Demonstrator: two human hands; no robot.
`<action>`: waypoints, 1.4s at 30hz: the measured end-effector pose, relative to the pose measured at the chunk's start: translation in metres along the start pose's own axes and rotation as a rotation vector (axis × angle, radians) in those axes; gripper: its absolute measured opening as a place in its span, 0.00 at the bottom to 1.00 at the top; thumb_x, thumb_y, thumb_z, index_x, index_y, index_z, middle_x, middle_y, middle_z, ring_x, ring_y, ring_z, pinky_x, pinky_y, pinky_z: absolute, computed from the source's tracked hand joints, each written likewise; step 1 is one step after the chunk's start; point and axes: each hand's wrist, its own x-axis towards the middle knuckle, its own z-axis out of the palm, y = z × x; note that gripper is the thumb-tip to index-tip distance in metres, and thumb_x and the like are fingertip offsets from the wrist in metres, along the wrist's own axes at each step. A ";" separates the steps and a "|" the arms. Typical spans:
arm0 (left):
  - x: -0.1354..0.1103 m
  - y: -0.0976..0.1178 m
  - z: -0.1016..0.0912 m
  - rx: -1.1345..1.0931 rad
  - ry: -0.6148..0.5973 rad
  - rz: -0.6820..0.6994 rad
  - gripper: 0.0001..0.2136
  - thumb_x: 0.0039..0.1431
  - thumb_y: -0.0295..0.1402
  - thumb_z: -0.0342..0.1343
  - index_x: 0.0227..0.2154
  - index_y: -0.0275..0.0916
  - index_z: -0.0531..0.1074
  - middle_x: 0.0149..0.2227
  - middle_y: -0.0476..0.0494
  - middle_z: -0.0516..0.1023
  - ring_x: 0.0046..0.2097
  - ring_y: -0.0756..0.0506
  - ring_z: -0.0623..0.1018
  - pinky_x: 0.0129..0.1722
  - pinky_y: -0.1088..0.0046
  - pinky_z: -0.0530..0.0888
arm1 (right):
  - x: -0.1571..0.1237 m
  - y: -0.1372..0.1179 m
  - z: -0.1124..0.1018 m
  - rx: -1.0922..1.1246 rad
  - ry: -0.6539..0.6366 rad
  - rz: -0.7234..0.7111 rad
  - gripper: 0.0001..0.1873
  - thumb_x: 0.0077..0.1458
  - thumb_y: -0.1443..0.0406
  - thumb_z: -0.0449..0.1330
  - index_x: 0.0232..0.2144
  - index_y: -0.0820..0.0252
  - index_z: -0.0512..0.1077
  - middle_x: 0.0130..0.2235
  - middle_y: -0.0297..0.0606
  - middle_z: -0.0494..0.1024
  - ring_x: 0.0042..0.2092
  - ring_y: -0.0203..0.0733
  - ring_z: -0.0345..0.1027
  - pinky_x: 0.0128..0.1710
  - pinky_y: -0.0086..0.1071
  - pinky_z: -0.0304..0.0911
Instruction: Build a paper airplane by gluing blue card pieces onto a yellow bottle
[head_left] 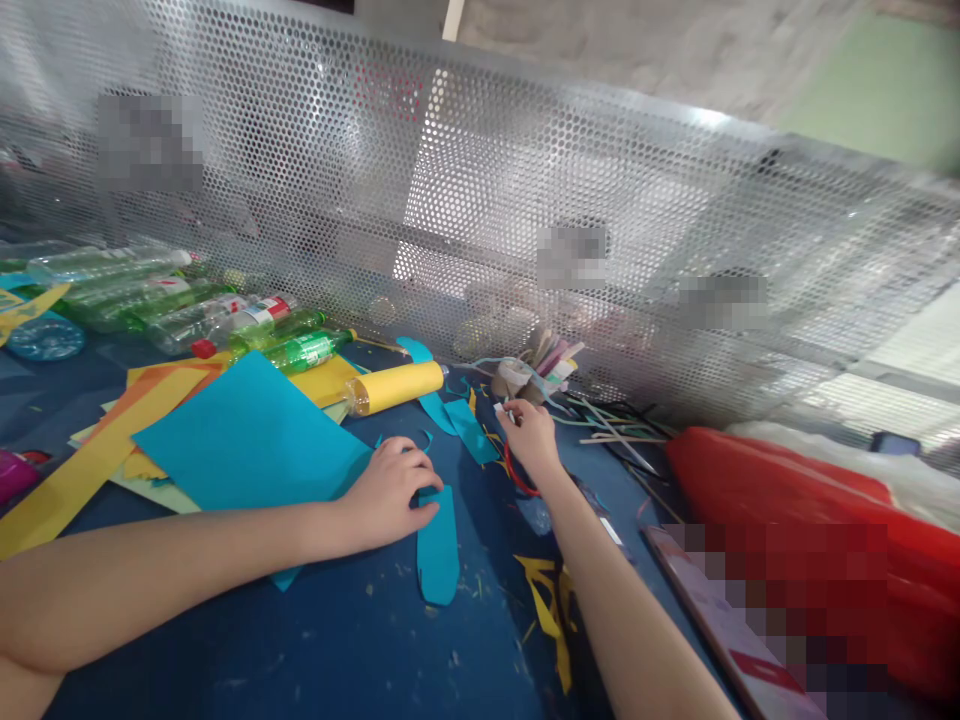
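My left hand [390, 492] hovers or rests with its fingers apart and slightly bent. Its thumb and fingertips are at the top of a blue paper strip with a rounded end [438, 555]. Under the wrist lies a large blue paper sheet [259, 440]. Farther right, my right hand [529, 432] has its fingers closed on a small white piece [500, 410], whose kind I cannot make out. A red ring-shaped thing [517, 478], possibly scissor handles, lies just below that hand, partly hidden. Another blue paper piece [471, 432] is left of it.
A bottle wrapped in yellow paper [397, 388] lies behind the hands. Several plastic bottles [307, 350] line the mesh panel [322, 180]. Yellow scraps [551, 605], a tape roll [512, 376] and a red bag [780, 490] are nearby. People, blurred, are beyond the mesh.
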 end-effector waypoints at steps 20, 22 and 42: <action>0.001 -0.002 0.000 -0.086 -0.049 -0.002 0.14 0.49 0.31 0.57 0.41 0.45 0.72 0.38 0.47 0.71 0.45 0.44 0.69 0.56 0.54 0.54 | 0.004 -0.024 -0.020 0.806 0.081 0.255 0.15 0.49 0.55 0.55 0.38 0.53 0.61 0.22 0.25 0.64 0.17 0.30 0.53 0.16 0.27 0.52; 0.000 -0.002 -0.001 -0.111 -0.050 0.002 0.16 0.49 0.29 0.57 0.43 0.46 0.70 0.38 0.47 0.69 0.45 0.44 0.69 0.57 0.52 0.52 | 0.005 -0.022 -0.023 0.805 0.094 0.274 0.18 0.48 0.57 0.56 0.41 0.51 0.60 0.24 0.26 0.66 0.18 0.31 0.55 0.17 0.27 0.54; 0.009 -0.011 -0.006 -0.139 -0.030 -0.059 0.16 0.59 0.28 0.43 0.50 0.44 0.65 0.33 0.52 0.77 0.38 0.49 0.75 0.58 0.50 0.49 | -0.015 -0.049 -0.040 1.152 -0.197 0.306 0.20 0.44 0.46 0.57 0.24 0.56 0.64 0.15 0.25 0.62 0.17 0.31 0.55 0.16 0.25 0.52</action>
